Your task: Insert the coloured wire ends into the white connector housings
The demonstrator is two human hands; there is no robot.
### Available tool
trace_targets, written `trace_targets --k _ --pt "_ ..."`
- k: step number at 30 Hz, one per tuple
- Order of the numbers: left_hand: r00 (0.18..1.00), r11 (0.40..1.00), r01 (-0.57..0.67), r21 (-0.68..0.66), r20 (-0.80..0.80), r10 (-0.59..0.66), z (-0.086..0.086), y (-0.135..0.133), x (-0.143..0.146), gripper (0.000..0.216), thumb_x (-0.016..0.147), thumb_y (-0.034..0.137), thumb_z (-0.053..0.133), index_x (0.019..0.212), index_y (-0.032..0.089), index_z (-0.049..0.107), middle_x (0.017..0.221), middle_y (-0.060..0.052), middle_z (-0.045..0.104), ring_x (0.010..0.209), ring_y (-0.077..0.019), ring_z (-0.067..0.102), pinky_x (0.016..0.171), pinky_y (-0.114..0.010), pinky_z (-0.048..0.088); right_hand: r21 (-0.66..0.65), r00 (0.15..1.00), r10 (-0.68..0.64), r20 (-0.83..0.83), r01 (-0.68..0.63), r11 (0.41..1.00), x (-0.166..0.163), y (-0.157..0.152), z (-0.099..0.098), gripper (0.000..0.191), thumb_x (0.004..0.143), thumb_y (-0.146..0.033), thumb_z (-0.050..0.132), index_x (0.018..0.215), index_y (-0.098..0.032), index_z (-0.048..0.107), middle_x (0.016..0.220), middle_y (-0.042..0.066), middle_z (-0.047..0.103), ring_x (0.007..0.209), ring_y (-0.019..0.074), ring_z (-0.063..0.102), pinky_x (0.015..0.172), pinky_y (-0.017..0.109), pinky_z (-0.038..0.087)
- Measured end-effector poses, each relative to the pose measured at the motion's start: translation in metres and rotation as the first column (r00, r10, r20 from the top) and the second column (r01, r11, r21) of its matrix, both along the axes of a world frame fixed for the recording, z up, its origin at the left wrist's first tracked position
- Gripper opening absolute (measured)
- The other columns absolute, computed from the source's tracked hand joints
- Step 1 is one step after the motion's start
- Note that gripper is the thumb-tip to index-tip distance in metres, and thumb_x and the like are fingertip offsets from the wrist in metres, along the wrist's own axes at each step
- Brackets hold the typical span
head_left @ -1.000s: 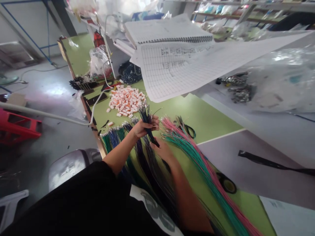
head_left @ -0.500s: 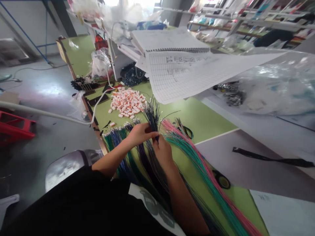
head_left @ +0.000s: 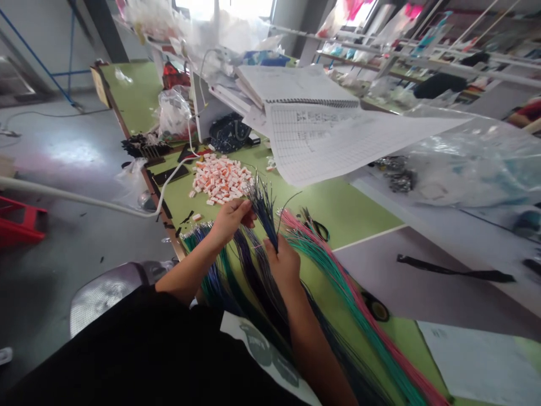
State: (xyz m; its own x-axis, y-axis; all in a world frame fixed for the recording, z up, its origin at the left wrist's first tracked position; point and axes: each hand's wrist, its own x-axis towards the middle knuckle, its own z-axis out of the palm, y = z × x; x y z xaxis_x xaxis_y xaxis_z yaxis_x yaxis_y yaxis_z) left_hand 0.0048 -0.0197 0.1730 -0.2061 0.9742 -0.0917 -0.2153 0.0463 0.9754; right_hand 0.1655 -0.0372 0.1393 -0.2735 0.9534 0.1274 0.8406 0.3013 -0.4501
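Note:
My right hand (head_left: 285, 262) is wrapped round a bundle of dark blue wires (head_left: 265, 211), whose bare metal tips fan out upward. One wire bends away to the right. Just left of the tips, my left hand (head_left: 234, 219) is closed, thumb against curled fingers; what is in its pinch is too small to make out. Beneath my hands lie bunches of green, blue, black and grey wires (head_left: 249, 256). Long teal wires (head_left: 338, 287) and pink wires (head_left: 359, 299) stretch along the right side.
Beyond the hands is a heap of small white and orange connectors (head_left: 222, 179). Scissors (head_left: 316, 225) and a tape roll (head_left: 376, 307) lie to the right. A spiral notebook (head_left: 313, 118) overhangs the table. A white cable (head_left: 105, 203) crosses at left.
My left hand has moved left, away from the bundle it was touching. My right hand keeps its hold slightly lower, and the wire tips are more spread out. The view has shifted a little.

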Motion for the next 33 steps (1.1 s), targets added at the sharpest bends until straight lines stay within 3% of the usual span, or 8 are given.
trace_targets --k 2,5,8,10,13,17,28,33 --pt "0.998 0.998 0.03 -0.047 0.062 -0.027 -0.002 0.003 -0.007 0.031 0.077 0.041 0.058 0.061 0.016 0.05 0.051 0.001 0.056 0.039 -0.0095 0.051 0.045 -0.023 0.043 0.045 0.999 -0.014 0.045 0.012 0.999 -0.001 -0.002 0.002 0.032 0.09 -0.032 0.039 0.109 -0.019 0.061 0.087 0.007 0.07 0.078 0.0182 0.063 0.061 0.023 0.038" --pt "0.993 0.999 0.019 -0.048 -0.115 -0.024 0.002 0.0 -0.023 0.009 0.07 0.02 0.062 0.067 0.016 0.054 0.058 0.001 0.057 0.045 -0.009 0.051 0.048 -0.023 0.042 0.084 0.988 -0.073 0.133 0.063 0.995 -0.003 -0.005 0.003 0.032 0.089 -0.026 0.04 0.113 -0.019 0.06 0.094 0.009 0.07 0.083 0.019 0.063 0.063 0.024 0.039" --pt "0.831 0.905 -0.308 0.293 -0.38 0.406 0.018 -0.013 -0.032 0.02 0.065 0.006 0.057 0.08 0.019 0.056 0.077 -0.001 0.058 0.058 -0.0093 0.049 0.056 -0.024 0.042 0.084 0.969 -0.115 0.219 0.098 0.992 -0.005 -0.008 0.005 0.032 0.088 -0.022 0.041 0.114 -0.019 0.061 0.094 0.011 0.069 0.082 0.0202 0.063 0.064 0.026 0.04" --pt "0.675 0.798 -0.279 0.535 -0.481 0.559 0.03 -0.023 -0.029 0.02 0.071 0.01 0.054 0.088 0.02 0.058 0.085 -0.003 0.058 0.071 -0.013 0.052 0.068 -0.028 0.044 0.091 0.959 -0.107 0.262 0.086 0.992 -0.007 -0.01 0.005 0.032 0.087 -0.02 0.043 0.113 -0.019 0.061 0.096 0.011 0.068 0.081 0.0207 0.063 0.064 0.027 0.04" --pt "0.494 0.853 0.026 0.521 -0.748 0.442 0.043 -0.031 -0.014 0.018 0.073 0.024 0.061 0.091 0.021 0.062 0.089 -0.005 0.06 0.087 -0.0201 0.053 0.082 -0.034 0.041 0.11 0.945 -0.109 0.309 0.079 0.991 -0.009 -0.011 0.005 0.032 0.085 -0.017 0.046 0.114 -0.019 0.061 0.095 0.011 0.068 0.078 0.0207 0.062 0.061 0.028 0.04" --pt "0.324 0.965 0.098 0.245 -0.924 0.202 0.047 -0.028 -0.002 0.016 0.068 0.027 0.067 0.083 0.019 0.064 0.082 -0.005 0.058 0.083 -0.0218 0.052 0.072 -0.032 0.039 0.134 0.936 -0.114 0.333 0.072 0.988 -0.01 -0.012 0.004 0.032 0.085 -0.016 0.046 0.112 -0.019 0.062 0.092 0.01 0.068 0.075 0.0199 0.062 0.059 0.028 0.038" --pt "0.613 0.953 0.237 0.191 -0.79 0.005 0.031 -0.021 -0.028 0.01 0.072 0.017 0.058 0.074 0.021 0.067 0.074 -0.002 0.059 0.074 -0.0162 0.053 0.069 -0.028 0.04 0.173 0.941 -0.117 0.316 0.064 0.983 -0.011 -0.015 0.003 0.029 0.085 -0.017 0.046 0.108 -0.021 0.063 0.088 0.009 0.07 0.073 0.0184 0.063 0.058 0.026 0.038" --pt "0.669 0.932 0.298 0.205 -0.742 -0.05 0.026 -0.019 -0.035 0.011 0.071 0.018 0.055 0.073 0.021 0.066 0.074 -0.002 0.06 0.073 -0.0159 0.054 0.068 -0.028 0.041 0.152 0.938 -0.113 0.328 0.066 0.986 -0.013 -0.016 0.002 0.029 0.086 -0.019 0.046 0.109 -0.021 0.062 0.09 0.008 0.07 0.074 0.0178 0.063 0.058 0.026 0.038"
